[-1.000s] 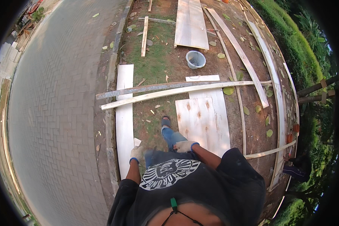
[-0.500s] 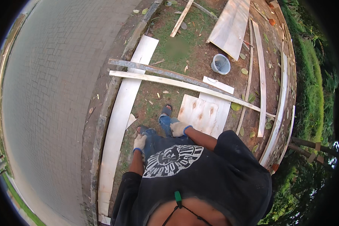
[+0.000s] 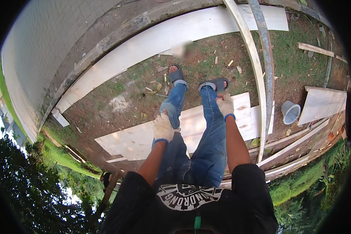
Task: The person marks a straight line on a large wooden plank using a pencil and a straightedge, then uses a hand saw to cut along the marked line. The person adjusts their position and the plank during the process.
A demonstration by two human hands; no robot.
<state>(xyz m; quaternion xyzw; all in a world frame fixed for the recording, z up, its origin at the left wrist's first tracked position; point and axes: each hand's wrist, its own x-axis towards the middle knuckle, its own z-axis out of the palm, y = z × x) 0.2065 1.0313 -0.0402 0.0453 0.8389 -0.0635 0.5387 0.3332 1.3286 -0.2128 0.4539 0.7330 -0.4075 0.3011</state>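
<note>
"Plywood panel, pale and knotty, lying on the ground right behind the person's legs! Take it from the left."

"Over there, the left hand, gloved in cream with blue at the wrist! It's on the jeans at the left knee, fingers bent, but whether they're clutching cloth, I cannot tell."

"And any writing, moving across?"

"Low in the middle, yes: the dark shirt carries a white round emblem with bold lettering along its edge."

"On to the right hand!"

"Same cream and blue, up against the right leg below the knee, fingertips curled inward. Is anything pinched there? Can't tell from this angle. The panel's right end shows just past it, over a whiter sheet."

"And higher up?"

"Beside the kerb, a long board with faint dark marks near its right end, too small to read. A pale strip and a grey batten cross it."

"Any containers?"

"One, farther right! A whitish bucket, upright on the soil, grey inside, contents unclear. Just beyond it, a tilted wooden panel."
</note>
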